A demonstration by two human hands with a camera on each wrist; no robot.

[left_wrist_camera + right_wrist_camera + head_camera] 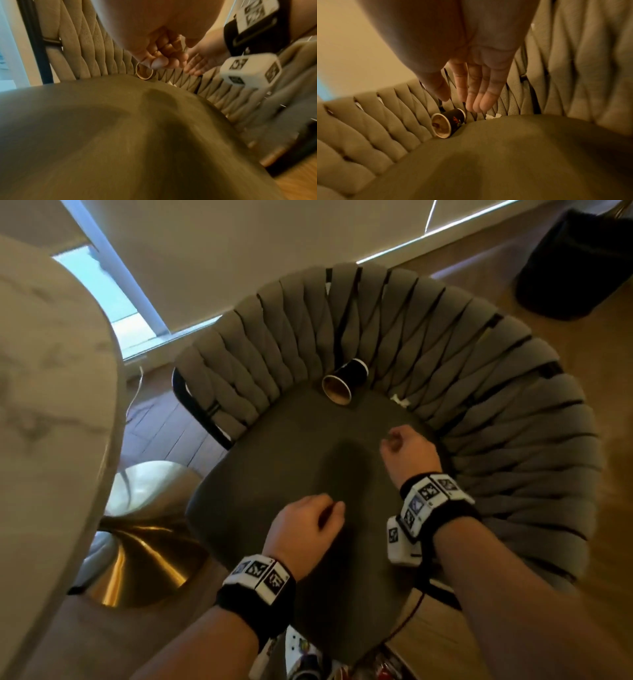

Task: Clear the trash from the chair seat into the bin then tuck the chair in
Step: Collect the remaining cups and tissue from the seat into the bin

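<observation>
A dark paper cup lies on its side at the back of the chair seat, its mouth facing me, against the woven grey backrest. A small white paper scrap sits just right of it in the seat's back seam. My right hand hovers over the seat with straight fingers pointing at the cup, a short way from it and holding nothing. My left hand hangs over the seat's front, fingers curled in, empty.
A black bin stands on the wooden floor behind the chair, at the far right. A marble tabletop fills the left side, with its gold pedestal base beneath. A window and wall lie beyond the backrest.
</observation>
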